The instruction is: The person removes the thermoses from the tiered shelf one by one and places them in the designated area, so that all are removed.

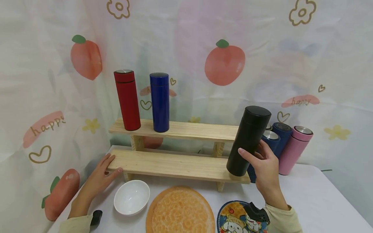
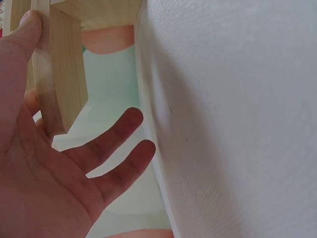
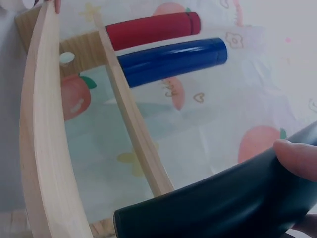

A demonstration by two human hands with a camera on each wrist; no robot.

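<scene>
Okay, my black bottle is tilted at the right end of the lower shelf; whether its base touches, I can't tell. My right hand grips it; my left hand rests, fingers spread, at the shelf's other end. Looks like mid-placement: next, I'd say, straighten and lower gently. Up top stand 1 red bottle, 1 blue bottle.

White bowl beside tan round mat; cartoon mat near; fruit-printed backdrop behind
</scene>
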